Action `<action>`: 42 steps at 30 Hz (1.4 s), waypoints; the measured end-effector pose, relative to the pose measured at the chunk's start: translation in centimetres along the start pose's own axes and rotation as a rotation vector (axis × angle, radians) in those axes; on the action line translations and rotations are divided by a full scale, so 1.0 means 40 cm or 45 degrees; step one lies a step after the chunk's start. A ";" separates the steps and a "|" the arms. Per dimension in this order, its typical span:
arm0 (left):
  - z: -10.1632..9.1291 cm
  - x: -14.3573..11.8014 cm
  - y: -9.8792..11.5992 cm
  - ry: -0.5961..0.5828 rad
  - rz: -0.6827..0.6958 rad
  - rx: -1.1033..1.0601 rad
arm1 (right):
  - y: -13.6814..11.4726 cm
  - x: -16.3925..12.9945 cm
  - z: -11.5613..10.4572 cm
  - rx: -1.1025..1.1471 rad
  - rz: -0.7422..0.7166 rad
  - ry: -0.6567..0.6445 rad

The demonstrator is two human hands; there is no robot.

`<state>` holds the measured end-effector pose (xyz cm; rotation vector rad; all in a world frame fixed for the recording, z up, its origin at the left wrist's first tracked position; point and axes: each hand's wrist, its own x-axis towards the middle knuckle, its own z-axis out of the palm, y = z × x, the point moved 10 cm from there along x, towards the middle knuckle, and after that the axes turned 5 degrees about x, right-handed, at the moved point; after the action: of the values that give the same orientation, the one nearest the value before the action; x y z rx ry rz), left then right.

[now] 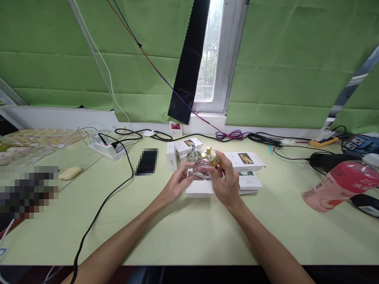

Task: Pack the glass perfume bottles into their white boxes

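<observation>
A round, clear glass perfume bottle point(202, 169) with a pinkish tint is held on its side between both hands. My left hand point(177, 183) grips its left edge with thumb and fingers. My right hand point(226, 181) is closed round the gold-coloured neck end, and its thumb lies against the glass. Just beneath is a white box point(199, 190), partly covered by the hands. Behind the held bottle stand more glass bottles point(193, 154) with gold tops, partly hidden. To the right lie a white box with a yellow flower picture point(244, 159) and another white box point(250, 182).
Further white boxes point(188, 146) stand behind my left hand. A dark phone point(147, 161) lies to the left, near a black cable point(108, 199) and a power strip point(107, 150). On the right is a pink drink bottle point(337, 185). Cables run along the back edge.
</observation>
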<state>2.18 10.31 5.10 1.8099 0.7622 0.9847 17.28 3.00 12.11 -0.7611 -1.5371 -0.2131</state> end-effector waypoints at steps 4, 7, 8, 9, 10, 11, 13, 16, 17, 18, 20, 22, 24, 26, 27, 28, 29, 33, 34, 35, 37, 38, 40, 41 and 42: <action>-0.003 0.001 -0.001 0.007 0.012 0.019 | 0.002 -0.001 0.001 -0.006 -0.002 -0.001; 0.001 0.001 -0.002 -0.014 0.019 -0.013 | 0.004 -0.002 0.002 0.019 -0.009 0.001; 0.003 0.001 -0.003 -0.023 0.015 -0.033 | 0.004 -0.002 0.002 0.026 -0.014 0.002; 0.004 0.001 -0.004 -0.029 0.013 -0.055 | 0.003 -0.001 0.002 0.029 -0.019 0.001; 0.005 0.001 -0.005 -0.031 0.011 -0.078 | 0.001 -0.001 0.002 0.029 -0.025 0.000; 0.005 0.001 -0.005 -0.033 0.012 -0.099 | 0.000 0.000 0.003 0.026 -0.029 -0.003; 0.006 0.000 -0.005 -0.037 0.016 -0.140 | -0.003 0.001 0.004 0.019 -0.034 -0.010; 0.008 0.001 -0.008 -0.043 0.010 -0.174 | -0.007 0.002 0.005 0.019 -0.043 -0.020; 0.008 0.001 -0.009 -0.039 0.004 -0.177 | -0.008 0.003 0.006 0.023 -0.049 -0.023; 0.007 0.001 -0.011 -0.033 -0.003 -0.180 | -0.010 0.003 0.006 0.028 -0.056 -0.027; 0.007 0.001 -0.012 -0.028 -0.012 -0.205 | -0.013 0.004 0.009 0.038 -0.066 -0.043; 0.009 0.001 -0.011 -0.032 -0.016 -0.231 | -0.016 0.005 0.013 0.051 -0.075 -0.065; 0.010 0.001 -0.010 -0.035 -0.019 -0.228 | -0.021 0.007 0.015 0.068 -0.084 -0.079; 0.010 0.000 -0.011 -0.033 -0.030 -0.209 | -0.025 0.009 0.016 0.085 -0.089 -0.085; 0.009 0.000 -0.011 -0.030 -0.034 -0.203 | -0.027 0.010 0.017 0.088 -0.089 -0.088; 0.009 0.000 -0.012 -0.029 -0.035 -0.202 | -0.027 0.010 0.017 0.088 -0.086 -0.091; 0.009 0.001 -0.012 -0.027 -0.036 -0.205 | -0.027 0.011 0.018 0.087 -0.082 -0.094; 0.010 0.002 -0.014 -0.033 -0.042 -0.215 | -0.023 0.011 0.018 0.088 -0.070 -0.092; 0.011 0.002 -0.015 -0.034 -0.047 -0.217 | -0.023 0.011 0.018 0.091 -0.070 -0.090; 0.011 0.002 -0.015 -0.034 -0.051 -0.218 | -0.023 0.011 0.018 0.094 -0.072 -0.088; 0.012 0.001 -0.014 -0.034 -0.061 -0.217 | -0.022 0.010 0.017 0.097 -0.070 -0.085; 0.012 0.001 -0.013 -0.028 -0.066 -0.219 | -0.020 0.010 0.017 0.095 -0.063 -0.084; 0.011 -0.001 -0.014 -0.013 -0.075 -0.227 | -0.016 0.009 0.017 0.090 -0.041 -0.084; 0.011 -0.001 -0.015 -0.005 -0.079 -0.233 | -0.013 0.008 0.018 0.088 -0.027 -0.086; 0.010 -0.002 -0.017 0.000 -0.081 -0.238 | -0.011 0.007 0.019 0.085 -0.016 -0.087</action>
<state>2.45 10.34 4.36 1.6150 0.6995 0.9811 16.44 3.17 12.39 -0.7122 -1.6062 -0.1459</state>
